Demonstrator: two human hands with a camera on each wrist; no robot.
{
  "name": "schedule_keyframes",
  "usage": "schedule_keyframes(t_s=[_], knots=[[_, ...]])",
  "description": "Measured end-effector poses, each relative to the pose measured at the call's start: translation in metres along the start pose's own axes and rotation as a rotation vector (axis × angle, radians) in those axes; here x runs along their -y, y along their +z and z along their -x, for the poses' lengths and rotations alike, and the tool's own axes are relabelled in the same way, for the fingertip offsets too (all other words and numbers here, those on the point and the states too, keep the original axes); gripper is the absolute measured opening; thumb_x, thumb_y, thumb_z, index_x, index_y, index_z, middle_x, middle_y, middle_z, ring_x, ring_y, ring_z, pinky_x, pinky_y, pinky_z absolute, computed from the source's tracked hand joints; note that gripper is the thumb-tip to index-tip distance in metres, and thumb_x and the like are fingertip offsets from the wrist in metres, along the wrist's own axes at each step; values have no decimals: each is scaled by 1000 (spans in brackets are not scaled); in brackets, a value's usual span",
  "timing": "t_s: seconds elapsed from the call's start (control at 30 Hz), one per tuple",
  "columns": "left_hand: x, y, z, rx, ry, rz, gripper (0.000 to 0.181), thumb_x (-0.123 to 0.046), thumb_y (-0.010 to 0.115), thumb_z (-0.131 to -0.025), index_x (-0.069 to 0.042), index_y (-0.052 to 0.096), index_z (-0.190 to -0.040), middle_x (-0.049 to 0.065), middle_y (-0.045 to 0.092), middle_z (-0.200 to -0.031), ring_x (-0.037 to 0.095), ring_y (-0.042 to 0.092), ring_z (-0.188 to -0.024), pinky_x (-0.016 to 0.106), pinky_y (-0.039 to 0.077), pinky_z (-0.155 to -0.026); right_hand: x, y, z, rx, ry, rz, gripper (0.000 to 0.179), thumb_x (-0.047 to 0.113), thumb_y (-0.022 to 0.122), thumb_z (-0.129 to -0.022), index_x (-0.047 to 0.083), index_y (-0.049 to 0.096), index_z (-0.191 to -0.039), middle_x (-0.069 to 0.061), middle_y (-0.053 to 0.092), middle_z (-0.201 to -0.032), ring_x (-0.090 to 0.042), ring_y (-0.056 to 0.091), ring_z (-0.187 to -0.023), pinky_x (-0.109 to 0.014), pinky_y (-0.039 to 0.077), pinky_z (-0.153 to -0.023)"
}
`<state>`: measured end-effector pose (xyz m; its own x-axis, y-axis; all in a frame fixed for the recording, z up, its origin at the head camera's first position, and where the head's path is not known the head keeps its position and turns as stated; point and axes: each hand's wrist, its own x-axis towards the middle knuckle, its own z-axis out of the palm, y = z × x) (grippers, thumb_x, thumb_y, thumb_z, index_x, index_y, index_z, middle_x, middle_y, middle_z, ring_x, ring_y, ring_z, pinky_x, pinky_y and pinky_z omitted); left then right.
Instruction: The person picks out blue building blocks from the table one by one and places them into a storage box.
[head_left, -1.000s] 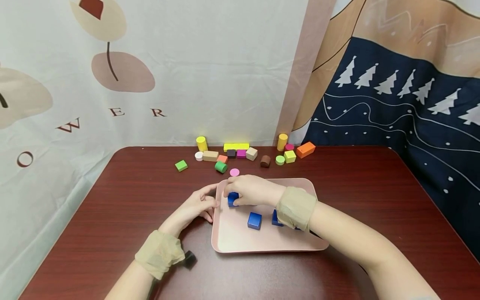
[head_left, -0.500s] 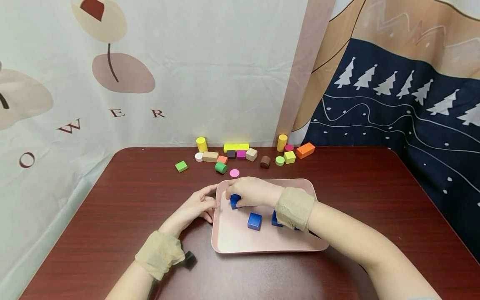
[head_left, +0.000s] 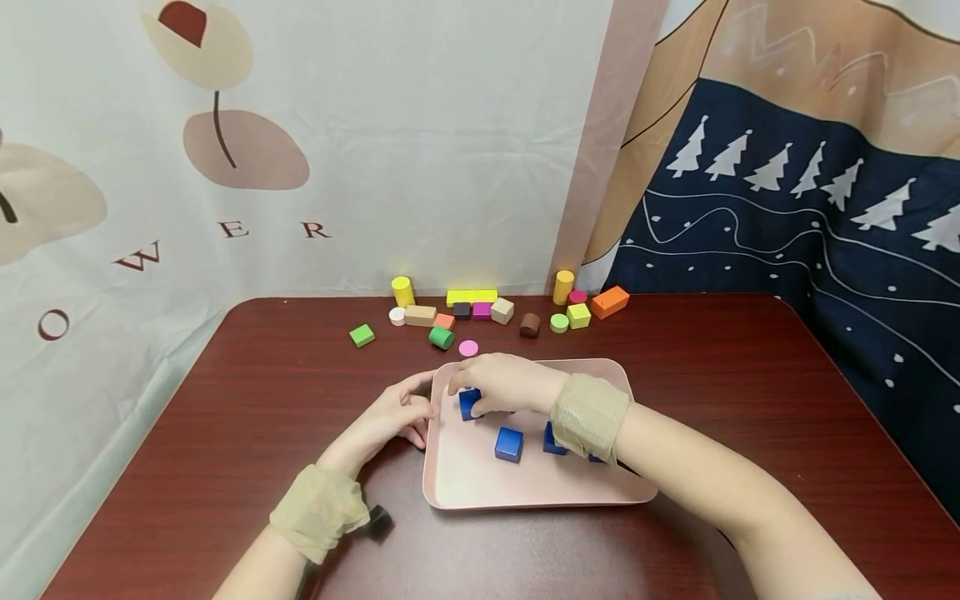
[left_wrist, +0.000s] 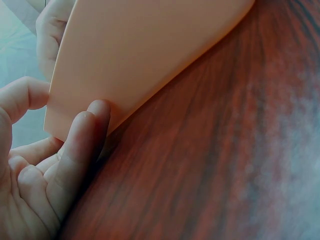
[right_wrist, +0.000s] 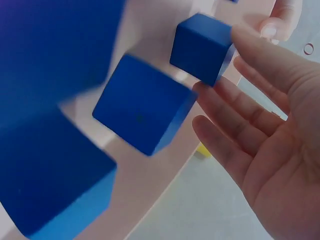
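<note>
My right hand [head_left: 510, 383] reaches over the pink tray [head_left: 465, 487] and pinches a blue cube [head_left: 468, 406] between thumb and fingers at the tray's far left. In the right wrist view, the thumb lies on one side of this cube [right_wrist: 200, 47] and fingertips on another, with a second blue cube [right_wrist: 142, 105] close beside it. Nearer me in the tray lies a blue cube [head_left: 508, 444]; another cube [head_left: 552, 440] is partly covered by the right wrist. My left hand [head_left: 393, 410] touches the tray's left wall, thumb and fingers [left_wrist: 22, 97] against its outside and rim.
Behind the tray, coloured blocks line the table's back, among them a pink disc [head_left: 468, 348], a green cylinder [head_left: 441, 337], a brown block [head_left: 529, 325] and an orange block [head_left: 610, 302]. A printed cloth [head_left: 420, 167] hangs behind the dark red table [head_left: 225, 433].
The right hand and the pinched blue cube have shifted slightly right and toward me within the tray. The left hand stays at the tray's left wall.
</note>
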<state>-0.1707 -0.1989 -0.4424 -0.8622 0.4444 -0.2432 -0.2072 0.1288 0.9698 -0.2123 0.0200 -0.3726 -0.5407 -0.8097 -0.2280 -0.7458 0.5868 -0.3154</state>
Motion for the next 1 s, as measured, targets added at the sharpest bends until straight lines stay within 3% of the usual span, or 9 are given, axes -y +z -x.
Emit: schedule_keyframes(t_s=[0.17,0.5,1.0], knots=[[-1,1,0,0,6,-2,65,-10,60,-91,-5,29,-148,7,61,-67,17,58,-54,32,54,-53,-2,-6,5,-20,1,-68,44,26,72,-86,16,61,-128,5,62,-119,-9,56,-101,-29,46,-91],[0,1,-1,-6,-8,-17,65,-9,59,-90,-6,30,-148,8,56,-63,18,57,-53,33,55,-54,-9,-18,25,-122,17,-128,29,24,55,-99,13,64,-124,3,66,-113,-9,60,-100,-26,46,-92],[-1,-7,6,66,-27,-2,69,-11,59,-93,-5,21,-151,9,61,-68,19,60,-59,34,56,-60,-42,-31,90,-311,169,-221,20,17,53,-99,11,67,-113,0,67,-102,-14,62,-93,-32,52,-86]])
